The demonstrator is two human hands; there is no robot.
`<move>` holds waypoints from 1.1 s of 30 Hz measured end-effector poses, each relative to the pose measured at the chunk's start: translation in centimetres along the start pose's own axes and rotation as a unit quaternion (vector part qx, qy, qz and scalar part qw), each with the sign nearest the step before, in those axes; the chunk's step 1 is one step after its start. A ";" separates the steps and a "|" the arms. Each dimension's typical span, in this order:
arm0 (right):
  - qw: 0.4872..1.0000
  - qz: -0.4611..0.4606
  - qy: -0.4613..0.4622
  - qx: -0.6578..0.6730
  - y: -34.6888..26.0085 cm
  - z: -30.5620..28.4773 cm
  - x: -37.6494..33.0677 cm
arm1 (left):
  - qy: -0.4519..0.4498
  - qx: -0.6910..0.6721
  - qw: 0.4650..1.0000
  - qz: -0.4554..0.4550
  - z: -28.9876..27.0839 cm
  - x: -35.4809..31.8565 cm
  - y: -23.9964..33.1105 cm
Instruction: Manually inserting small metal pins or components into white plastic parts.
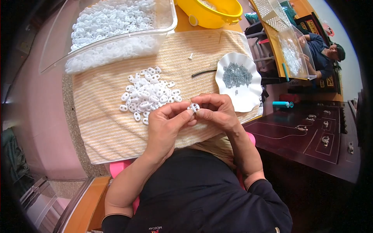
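Note:
Between the fingertips of both hands is a small white oval plastic piece [195,107] with two holes. My left hand [165,121] pinches it from the left with thumb and forefinger. From the other side my right hand [218,112] closes thumb and fingers on it. A loose pile of similar white oval pieces [149,93] lies on the striped towel [105,124], just beyond my left hand. Past my right hand, a white scalloped plate [243,101] holds a heap of small grey metal parts [237,74], too fine to make out singly.
A clear plastic bin [163,33] full of white pieces stands at the far left, beside a yellow tub [211,17]. A thin black rod [203,73] and a small white peg [190,56] lie on the towel. Another person [322,52] sits at a table far right.

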State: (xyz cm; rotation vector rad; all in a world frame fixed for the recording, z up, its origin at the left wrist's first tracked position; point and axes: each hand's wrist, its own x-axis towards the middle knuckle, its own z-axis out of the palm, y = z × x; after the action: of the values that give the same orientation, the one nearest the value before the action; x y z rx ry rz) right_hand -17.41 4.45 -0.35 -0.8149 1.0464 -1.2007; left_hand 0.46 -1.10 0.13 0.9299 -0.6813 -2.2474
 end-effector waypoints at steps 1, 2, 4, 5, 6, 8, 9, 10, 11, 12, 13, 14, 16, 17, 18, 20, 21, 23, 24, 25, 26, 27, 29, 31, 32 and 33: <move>1.000 -0.005 -0.004 0.004 -0.1 0.0 0.0 | 0.004 0.002 1.000 -0.006 0.0 0.0 0.1; 1.000 -0.004 -0.003 0.005 -0.1 0.0 0.0 | 0.005 0.001 1.000 -0.008 0.1 -0.1 0.1; 1.000 -0.002 -0.003 0.002 -0.1 0.0 0.0 | 0.006 -0.006 1.000 -0.014 0.1 -0.2 0.2; 1.000 -0.001 -0.002 0.003 -0.2 0.0 0.0 | 0.007 -0.006 1.000 -0.015 0.1 -0.1 0.2; 1.000 -0.004 0.000 -0.004 -0.2 0.0 0.0 | 0.006 -0.006 1.000 -0.016 0.1 -0.1 0.1; 1.000 -0.006 0.003 -0.010 -0.1 -0.1 0.0 | 0.006 -0.006 1.000 -0.018 0.0 0.0 0.1; 1.000 -0.012 0.001 -0.014 0.0 -0.2 0.0 | 0.004 -0.003 1.000 -0.019 -0.1 0.0 0.0; 1.000 -0.019 -0.001 -0.017 0.0 -0.2 0.0 | 0.003 0.000 1.000 -0.020 -0.1 0.0 0.0; 1.000 -0.018 0.000 -0.017 -0.1 -0.1 0.0 | 0.003 0.000 1.000 -0.021 -0.1 0.0 0.0; 1.000 -0.008 0.004 -0.013 -0.3 0.1 -0.1 | 0.007 -0.001 1.000 -0.027 -0.1 0.0 0.0; 1.000 0.002 0.007 -0.009 -0.5 0.1 -0.1 | 0.011 -0.002 0.999 -0.031 -0.1 0.0 0.0; 1.000 0.004 0.007 -0.008 -0.4 0.1 -0.1 | 0.012 -0.002 0.999 -0.032 -0.1 0.0 0.0; 1.000 -0.004 0.008 -0.019 -0.3 0.0 -0.2 | 0.008 0.002 0.999 -0.031 -0.2 0.0 -0.1; 1.000 -0.003 0.009 -0.019 -0.3 0.0 -0.2 | 0.009 0.002 0.999 -0.032 -0.2 0.0 -0.1; 1.000 -0.009 0.004 -0.015 -0.2 0.0 -0.2 | 0.004 0.005 1.000 -0.029 -0.2 0.0 -0.1; 1.000 -0.015 0.000 -0.010 -0.2 0.0 -0.2 | -0.001 0.007 1.000 -0.027 -0.2 0.0 -0.2; 1.000 -0.007 0.002 0.000 -0.2 0.1 -0.2 | -0.001 0.007 1.000 -0.025 -0.2 0.0 -0.1; 1.000 0.001 0.005 0.010 -0.2 0.1 -0.3 | -0.002 0.006 1.000 -0.024 -0.2 0.1 -0.1; 1.000 0.002 0.007 0.013 -0.2 0.1 -0.3 | -0.003 0.007 1.000 -0.025 -0.2 0.1 -0.1; 1.000 0.004 0.010 0.015 -0.2 0.1 -0.3 | -0.005 0.009 1.000 -0.026 -0.2 0.1 -0.1; 1.000 0.004 0.010 0.015 -0.2 0.1 -0.3 | -0.005 0.009 1.000 -0.026 -0.2 0.1 -0.1; 1.000 0.004 0.009 0.019 -0.2 0.1 -0.3 | -0.005 0.008 1.000 -0.027 -0.2 0.1 -0.1; 1.000 0.005 0.008 0.023 -0.2 0.1 -0.3 | -0.005 0.006 1.000 -0.029 -0.2 0.1 -0.1; 1.000 -0.003 0.013 0.019 -0.1 0.1 -0.3 | -0.007 -0.004 1.000 -0.028 -0.2 0.1 -0.1; 1.000 -0.003 0.013 0.019 0.0 0.0 -0.3 | -0.008 -0.004 1.000 -0.028 -0.2 0.1 -0.1; 1.000 0.001 0.016 0.014 0.0 0.0 -0.3 | -0.008 -0.009 1.000 -0.029 -0.2 0.1 -0.1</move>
State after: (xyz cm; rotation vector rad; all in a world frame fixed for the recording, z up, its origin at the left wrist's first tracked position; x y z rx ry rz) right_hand -17.44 4.76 -0.25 -0.7754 1.0540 -1.2263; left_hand 0.53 -1.19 -0.15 0.9341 -0.6478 -2.3102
